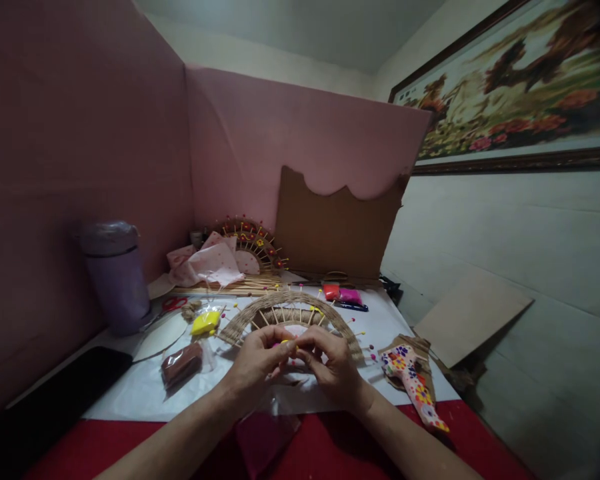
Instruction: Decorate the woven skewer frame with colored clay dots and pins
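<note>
In the head view, my left hand (260,360) and my right hand (333,360) meet at the fingertips, both closed in a pinch. Between them is a small yellow piece of clay (289,343), with a bit of pink beside it, partly hidden by the fingers. Just behind the hands lies a fan-shaped arch (253,307) wrapped in twine, with thin sticks like spokes and small coloured balls on stick ends around its outer edge. Yellow bits of clay (316,309) sit on the arch's right part.
Packets of yellow clay (206,323) and brown clay (182,365) lie left, near red-handled scissors (174,304) and a purple tumbler (117,283). Red (331,291) and pink packets (351,297) lie behind. A flower-painted figure (411,377) rests right; a second decorated arch (253,237) stands behind.
</note>
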`<state>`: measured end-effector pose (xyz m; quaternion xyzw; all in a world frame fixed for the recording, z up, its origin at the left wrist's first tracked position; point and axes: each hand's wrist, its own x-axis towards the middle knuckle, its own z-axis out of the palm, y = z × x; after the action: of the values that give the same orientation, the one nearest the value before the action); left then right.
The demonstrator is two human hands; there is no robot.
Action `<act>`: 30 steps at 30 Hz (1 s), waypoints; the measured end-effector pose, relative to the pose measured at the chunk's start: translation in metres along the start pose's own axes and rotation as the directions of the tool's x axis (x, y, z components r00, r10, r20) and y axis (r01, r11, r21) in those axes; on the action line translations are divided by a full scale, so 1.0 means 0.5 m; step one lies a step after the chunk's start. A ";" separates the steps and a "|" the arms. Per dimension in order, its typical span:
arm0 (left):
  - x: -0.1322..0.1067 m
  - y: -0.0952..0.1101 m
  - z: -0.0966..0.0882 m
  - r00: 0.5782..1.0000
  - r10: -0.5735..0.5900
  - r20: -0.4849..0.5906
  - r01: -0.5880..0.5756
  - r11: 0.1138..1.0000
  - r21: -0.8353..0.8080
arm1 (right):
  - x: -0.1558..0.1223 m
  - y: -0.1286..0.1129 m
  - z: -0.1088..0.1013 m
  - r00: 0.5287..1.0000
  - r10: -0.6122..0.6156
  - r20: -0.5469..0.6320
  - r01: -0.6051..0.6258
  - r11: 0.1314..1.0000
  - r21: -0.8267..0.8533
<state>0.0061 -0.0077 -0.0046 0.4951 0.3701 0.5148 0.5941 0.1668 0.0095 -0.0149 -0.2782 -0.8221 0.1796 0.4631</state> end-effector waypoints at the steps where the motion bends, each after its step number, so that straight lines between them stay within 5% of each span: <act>1: 0.000 0.001 0.000 1.000 -0.002 -0.018 0.002 1.000 0.000 | 0.000 -0.001 0.000 1.000 0.005 0.002 -0.005 1.000 -0.007; 7: 0.006 0.000 -0.004 0.999 -0.018 -0.045 0.017 1.000 -0.011 | 0.001 -0.002 0.001 0.999 -0.004 0.048 0.005 1.000 -0.023; 12: 0.008 0.009 -0.008 0.999 -0.030 -0.043 0.030 0.999 0.011 | 0.002 -0.006 0.000 0.998 -0.059 -0.029 0.059 0.998 -0.001; 21: 0.006 0.026 -0.011 0.983 -0.180 -0.045 0.163 0.953 -0.257 | -0.001 -0.008 -0.004 0.992 -0.025 -0.120 0.021 0.999 -0.038; 30: 0.001 0.020 -0.012 0.998 -0.052 -0.027 0.054 0.995 0.081 | -0.002 -0.010 0.001 0.993 -0.095 -0.064 0.097 0.995 0.036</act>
<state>-0.0020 -0.0061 0.0037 0.5025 0.4112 0.4893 0.5823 0.1652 0.0048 -0.0130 -0.2347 -0.8162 0.1644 0.5018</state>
